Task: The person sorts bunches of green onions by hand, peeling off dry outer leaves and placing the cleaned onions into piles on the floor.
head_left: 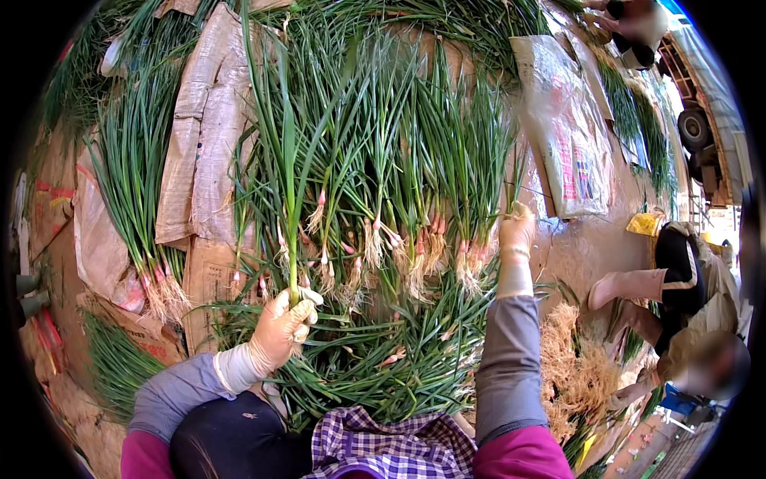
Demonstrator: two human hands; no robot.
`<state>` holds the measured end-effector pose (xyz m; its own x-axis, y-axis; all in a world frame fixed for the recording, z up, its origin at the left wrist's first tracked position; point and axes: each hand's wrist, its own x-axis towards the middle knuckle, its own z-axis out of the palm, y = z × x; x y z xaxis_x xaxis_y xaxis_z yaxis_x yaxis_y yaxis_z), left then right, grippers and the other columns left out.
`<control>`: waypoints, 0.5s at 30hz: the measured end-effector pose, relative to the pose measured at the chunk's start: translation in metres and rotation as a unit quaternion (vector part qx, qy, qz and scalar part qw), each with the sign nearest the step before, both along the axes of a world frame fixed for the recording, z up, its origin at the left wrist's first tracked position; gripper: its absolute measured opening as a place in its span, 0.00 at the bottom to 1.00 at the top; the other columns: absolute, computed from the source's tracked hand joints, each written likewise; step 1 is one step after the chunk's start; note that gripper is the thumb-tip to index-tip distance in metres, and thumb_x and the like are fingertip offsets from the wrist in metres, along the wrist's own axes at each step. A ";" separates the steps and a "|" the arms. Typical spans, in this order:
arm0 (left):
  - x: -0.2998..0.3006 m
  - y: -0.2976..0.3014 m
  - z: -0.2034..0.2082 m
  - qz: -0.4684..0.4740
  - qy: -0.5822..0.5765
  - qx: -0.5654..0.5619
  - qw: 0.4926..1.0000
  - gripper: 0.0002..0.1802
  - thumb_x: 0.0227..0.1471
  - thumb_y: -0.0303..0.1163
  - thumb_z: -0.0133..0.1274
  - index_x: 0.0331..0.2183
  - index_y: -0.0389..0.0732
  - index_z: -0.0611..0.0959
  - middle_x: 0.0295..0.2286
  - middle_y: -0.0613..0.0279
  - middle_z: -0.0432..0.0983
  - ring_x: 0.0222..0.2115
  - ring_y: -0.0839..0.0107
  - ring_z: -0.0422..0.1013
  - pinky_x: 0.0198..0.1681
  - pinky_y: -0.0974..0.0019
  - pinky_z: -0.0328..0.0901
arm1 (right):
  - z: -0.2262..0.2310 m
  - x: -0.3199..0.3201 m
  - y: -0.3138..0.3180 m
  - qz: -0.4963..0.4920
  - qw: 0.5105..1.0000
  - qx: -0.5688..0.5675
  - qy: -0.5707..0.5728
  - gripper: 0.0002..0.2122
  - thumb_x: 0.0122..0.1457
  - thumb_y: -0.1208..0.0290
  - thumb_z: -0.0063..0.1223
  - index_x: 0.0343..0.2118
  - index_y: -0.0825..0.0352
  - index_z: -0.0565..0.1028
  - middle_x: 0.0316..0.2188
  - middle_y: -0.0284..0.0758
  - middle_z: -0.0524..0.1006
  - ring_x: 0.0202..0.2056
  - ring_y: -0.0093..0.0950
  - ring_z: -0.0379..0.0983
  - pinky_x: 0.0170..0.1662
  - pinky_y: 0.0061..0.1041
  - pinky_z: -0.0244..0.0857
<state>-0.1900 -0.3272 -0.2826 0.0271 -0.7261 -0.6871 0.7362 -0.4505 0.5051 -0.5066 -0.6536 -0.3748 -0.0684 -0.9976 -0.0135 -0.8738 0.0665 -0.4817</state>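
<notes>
My gloved left hand (281, 326) is closed around the lower end of a green garlic stalk (291, 215), which stands upright with its long leaves reaching over the pile. My right hand (517, 231), also gloved, is raised at the right edge of the pile with its fingers pinched. Thin green strands show by its fingertips, but what it grips is too small to tell. Between and beyond my hands lie rows of green garlic (399, 152), with pinkish bulbs and pale roots toward me. Loose leaves and stalks (391, 367) lie heaped right before my lap.
Another bundle (132, 176) lies at the left beside folded woven sacks (211, 136). A plastic sack (562, 128) lies at the far right. Trimmed roots (574, 375) are heaped by my right arm. A person in pink boots (630, 289) sits at the right; a wheeled vehicle (694, 129) stands behind.
</notes>
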 end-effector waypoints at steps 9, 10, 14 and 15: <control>0.000 -0.004 0.006 -0.025 -0.013 0.034 0.999 0.07 0.56 0.32 0.45 0.35 0.39 0.73 0.22 0.68 0.66 0.15 0.86 0.55 0.16 0.82 0.51 | -0.006 0.137 0.051 0.095 0.965 0.105 0.222 0.08 0.52 0.65 0.53 0.32 0.61 0.74 0.31 0.39 0.77 0.35 0.37 0.75 0.38 0.33 0.69; 0.001 -0.003 0.007 -0.022 -0.023 0.028 0.999 0.07 0.56 0.32 0.45 0.35 0.38 0.73 0.22 0.67 0.66 0.14 0.86 0.55 0.16 0.82 0.51 | -0.012 0.144 0.048 0.086 0.964 0.090 0.235 0.09 0.53 0.65 0.53 0.33 0.63 0.73 0.31 0.40 0.77 0.37 0.39 0.74 0.39 0.34 0.68; 0.003 -0.004 0.015 -0.033 -0.052 -0.016 0.998 0.08 0.56 0.32 0.45 0.35 0.38 0.73 0.21 0.68 0.67 0.14 0.86 0.56 0.15 0.82 0.52 | 0.026 0.129 0.003 0.071 0.978 0.192 0.038 0.09 0.56 0.68 0.48 0.36 0.66 0.74 0.27 0.36 0.77 0.26 0.25 0.72 0.29 0.26 0.68; 0.003 -0.005 0.020 -0.034 -0.064 -0.037 0.997 0.08 0.56 0.32 0.45 0.35 0.38 0.73 0.21 0.68 0.67 0.14 0.86 0.56 0.15 0.82 0.53 | 0.047 0.112 -0.006 0.076 0.981 0.174 -0.031 0.09 0.55 0.68 0.48 0.36 0.66 0.75 0.25 0.35 0.76 0.25 0.22 0.71 0.28 0.24 0.66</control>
